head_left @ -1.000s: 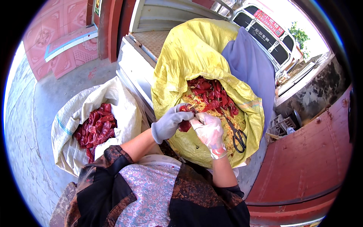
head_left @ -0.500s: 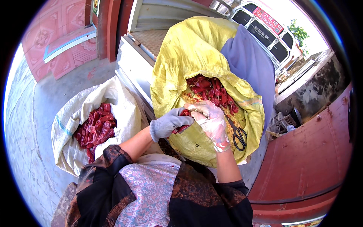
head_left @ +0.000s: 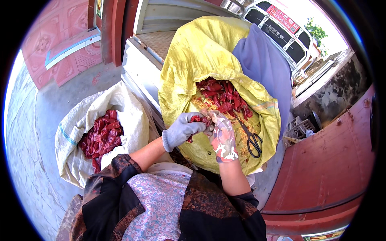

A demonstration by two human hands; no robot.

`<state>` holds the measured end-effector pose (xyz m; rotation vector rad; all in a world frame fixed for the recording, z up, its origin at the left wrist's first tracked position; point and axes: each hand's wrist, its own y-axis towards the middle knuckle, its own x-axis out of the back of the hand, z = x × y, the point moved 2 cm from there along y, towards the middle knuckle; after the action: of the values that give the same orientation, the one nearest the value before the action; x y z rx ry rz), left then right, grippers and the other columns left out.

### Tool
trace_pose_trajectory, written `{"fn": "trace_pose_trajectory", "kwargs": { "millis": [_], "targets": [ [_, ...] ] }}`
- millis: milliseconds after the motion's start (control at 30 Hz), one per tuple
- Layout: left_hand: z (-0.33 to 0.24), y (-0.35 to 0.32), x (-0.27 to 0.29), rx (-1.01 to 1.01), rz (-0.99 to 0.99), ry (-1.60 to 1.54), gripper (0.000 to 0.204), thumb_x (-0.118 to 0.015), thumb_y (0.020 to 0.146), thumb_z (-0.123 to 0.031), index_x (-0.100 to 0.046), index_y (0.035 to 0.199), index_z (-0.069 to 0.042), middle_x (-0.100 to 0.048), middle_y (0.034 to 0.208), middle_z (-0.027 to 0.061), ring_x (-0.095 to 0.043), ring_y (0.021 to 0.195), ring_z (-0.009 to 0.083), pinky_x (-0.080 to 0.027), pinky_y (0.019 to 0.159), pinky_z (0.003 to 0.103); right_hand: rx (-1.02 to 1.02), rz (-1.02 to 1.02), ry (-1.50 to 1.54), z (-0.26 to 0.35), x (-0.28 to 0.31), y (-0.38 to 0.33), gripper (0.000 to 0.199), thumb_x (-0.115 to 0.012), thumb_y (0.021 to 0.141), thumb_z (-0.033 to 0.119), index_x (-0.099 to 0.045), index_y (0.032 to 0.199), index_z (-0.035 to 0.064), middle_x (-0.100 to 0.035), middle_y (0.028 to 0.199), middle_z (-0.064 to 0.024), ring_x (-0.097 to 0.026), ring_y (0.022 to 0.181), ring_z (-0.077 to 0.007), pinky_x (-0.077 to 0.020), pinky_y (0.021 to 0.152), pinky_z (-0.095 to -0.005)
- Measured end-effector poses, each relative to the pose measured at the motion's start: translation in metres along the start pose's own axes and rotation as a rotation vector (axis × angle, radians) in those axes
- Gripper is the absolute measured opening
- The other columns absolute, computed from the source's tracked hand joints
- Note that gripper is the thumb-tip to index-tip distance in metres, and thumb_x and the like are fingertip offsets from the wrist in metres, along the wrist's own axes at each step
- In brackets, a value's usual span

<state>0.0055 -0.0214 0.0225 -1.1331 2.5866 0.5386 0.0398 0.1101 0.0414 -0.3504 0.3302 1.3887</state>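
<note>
My left hand (head_left: 181, 130), in a grey glove, is closed around dried red chili peppers (head_left: 196, 119). Against their right end, the fingers of my right hand (head_left: 223, 140) are pinched together; its glove has a pink and white camouflage pattern. Both hands are over the mouth of a yellow woven sack (head_left: 203, 52). Inside its folded rim lie more red chili peppers (head_left: 225, 96) and scattered yellowish seeds. A pair of scissors (head_left: 254, 143) with black handles rests on the sack to the right of my right hand.
To the left, a white woven sack (head_left: 70, 134) holds a pile of red chili pieces (head_left: 101, 138). Behind the yellow sack are a truck bed (head_left: 159, 44) and a bluish-grey cloth (head_left: 263, 60). A red metal panel (head_left: 321, 160) stands at the right.
My right hand has turned, so more of its glove's patterned back shows, and its fingertips sit slightly farther right. The left hand still holds the chili peppers.
</note>
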Motion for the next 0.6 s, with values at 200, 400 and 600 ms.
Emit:
{"fn": "trace_pose_trajectory", "kwargs": {
  "millis": [200,400,600],
  "targets": [
    [0.008,0.001,0.008,0.049,-0.002,0.096,0.013,-0.057,0.081,-0.013,-0.065,0.085,-0.003,-0.064,0.072,-0.0007,-0.053,0.058,0.0042,-0.040,0.047,0.020,-0.117,-0.050,0.092,-0.003,0.000,-0.004,0.016,-0.051,0.090,0.017,-0.056,0.100,0.0058,-0.065,0.101,-0.0095,-0.057,0.065,-0.0114,-0.0352,0.048,-0.0220],
    [0.027,0.007,0.011,-0.079,0.020,0.062,0.014,-0.058,0.082,-0.014,-0.065,0.090,-0.004,-0.062,0.072,-0.0023,-0.049,0.055,0.0018,-0.038,0.044,0.018,-0.147,-0.037,0.186,-0.013,0.008,0.000,0.024,-0.051,0.090,0.021,-0.056,0.106,0.0044,-0.064,0.100,-0.0083,-0.058,0.066,-0.0117,-0.0361,0.049,-0.0229],
    [0.029,0.005,0.010,-0.028,0.032,0.075,0.019,-0.058,0.083,-0.013,-0.064,0.097,-0.004,-0.058,0.071,-0.0041,-0.046,0.057,0.0014,-0.037,0.049,0.017,-0.082,0.027,0.119,-0.005,0.022,0.007,0.027,-0.052,0.090,0.022,-0.058,0.108,0.0020,-0.064,0.094,-0.0069,-0.054,0.065,-0.0093,-0.0356,0.048,-0.0207]
  ]
}}
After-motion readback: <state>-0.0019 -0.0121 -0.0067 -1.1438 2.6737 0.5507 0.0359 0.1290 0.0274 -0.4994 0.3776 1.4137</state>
